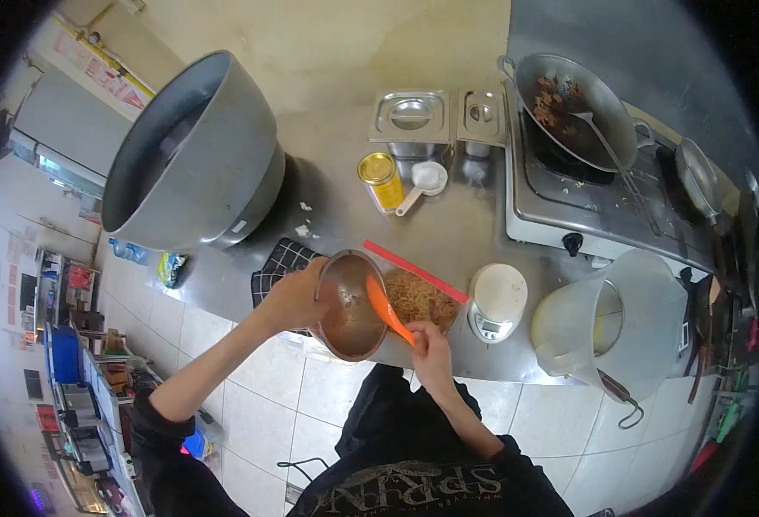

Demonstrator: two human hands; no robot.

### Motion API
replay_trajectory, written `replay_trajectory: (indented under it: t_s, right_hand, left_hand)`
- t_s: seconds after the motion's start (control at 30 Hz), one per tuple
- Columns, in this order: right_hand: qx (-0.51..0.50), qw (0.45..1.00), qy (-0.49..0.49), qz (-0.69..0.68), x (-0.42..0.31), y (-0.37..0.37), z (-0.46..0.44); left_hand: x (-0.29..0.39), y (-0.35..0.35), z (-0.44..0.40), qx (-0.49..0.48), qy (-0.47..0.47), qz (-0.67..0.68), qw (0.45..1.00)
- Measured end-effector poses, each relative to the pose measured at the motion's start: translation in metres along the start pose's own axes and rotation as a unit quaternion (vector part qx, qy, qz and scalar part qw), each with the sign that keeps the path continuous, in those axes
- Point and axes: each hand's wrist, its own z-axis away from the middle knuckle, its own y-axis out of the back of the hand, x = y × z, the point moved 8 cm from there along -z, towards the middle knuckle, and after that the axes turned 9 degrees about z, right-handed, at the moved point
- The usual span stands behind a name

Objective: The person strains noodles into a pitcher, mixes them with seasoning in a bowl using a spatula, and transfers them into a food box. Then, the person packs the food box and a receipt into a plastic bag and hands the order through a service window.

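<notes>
My left hand grips the rim of a metal bowl, which is tilted and has brown residue inside. In my right hand is the handle of an orange spatula, whose blade lies at the bowl's right edge. Right beside the bowl, a clear bag with a red strip along its top holds brown crumbly food. A black checkered cloth lies behind my left hand. To the right of the bag stands a white kitchen scale.
A large grey pot stands at the left. Behind are a yellow can, a white scoop and lidded steel containers. At the right are a wok on a stove and a clear plastic jug.
</notes>
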Motion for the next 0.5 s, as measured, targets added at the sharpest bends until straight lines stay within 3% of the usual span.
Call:
replay_trajectory:
  t_s: [0.1,0.23,0.27,0.4,0.5]
  right_hand:
    - [0.022,0.999,-0.033,-0.036,0.0,0.015,0.018]
    - [-0.026,0.995,0.096,0.012,-0.017,-0.031,0.022]
    - [0.026,0.993,0.11,0.037,-0.005,-0.035,0.018]
    - [0.053,0.997,0.044,-0.023,0.001,0.019,0.012]
    - [0.021,0.998,0.033,-0.045,-0.005,0.018,0.021]
  left_hand:
    - [-0.003,-0.002,-0.005,-0.006,0.011,-0.009,1.0]
    - [0.004,-0.007,-0.008,-0.016,0.001,0.004,1.0]
    - [0.007,-0.008,-0.008,-0.026,0.005,0.024,0.999]
    - [0.002,-0.01,-0.013,-0.009,-0.029,-0.017,0.999]
    - [-0.002,-0.014,-0.017,-0.025,0.016,0.033,0.999]
